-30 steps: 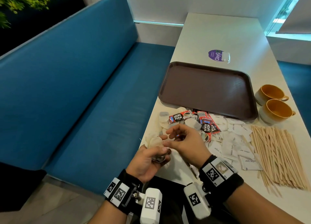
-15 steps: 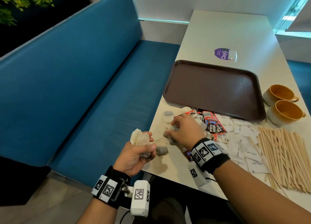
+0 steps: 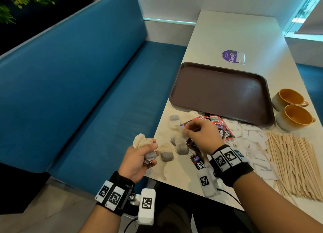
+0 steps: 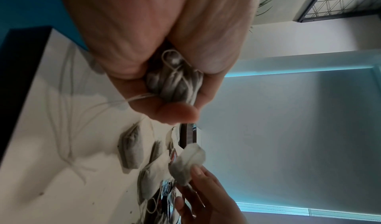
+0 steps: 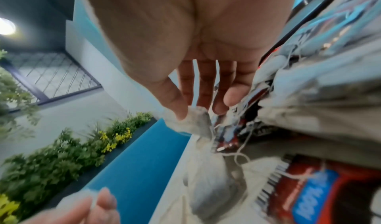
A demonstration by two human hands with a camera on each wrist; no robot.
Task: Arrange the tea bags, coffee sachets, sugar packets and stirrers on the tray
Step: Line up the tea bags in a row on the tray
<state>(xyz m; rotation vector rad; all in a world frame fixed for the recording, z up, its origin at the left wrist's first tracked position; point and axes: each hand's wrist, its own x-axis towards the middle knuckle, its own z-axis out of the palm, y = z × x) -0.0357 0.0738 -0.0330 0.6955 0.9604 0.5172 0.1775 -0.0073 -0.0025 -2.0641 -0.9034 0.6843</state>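
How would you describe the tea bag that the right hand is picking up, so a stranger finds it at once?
Start at the brown plastic tray on the white table, then look to its near edge, where red coffee sachets and tea bags lie mixed. The right hand pinches one pale paper tea bag by its top; unlike its neighbours, it hangs lifted.

The tray (image 3: 218, 92) is dark brown. At its 3 o'clock, two cups (image 3: 293, 110) are mustard yellow inside and pale grey outside. The surface (image 3: 236, 35) is cream white, with a purple sticker (image 3: 229, 56) at the tray's 12 o'clock. The coffee sachets (image 3: 223, 131) are red and black with blue patches and white barcodes. The tea bags (image 3: 181, 145) are off-white over grey. The sugar packets (image 3: 257, 136) are white, the stirrers (image 3: 293, 162) pale tan, the bench seat (image 3: 78, 92) blue.
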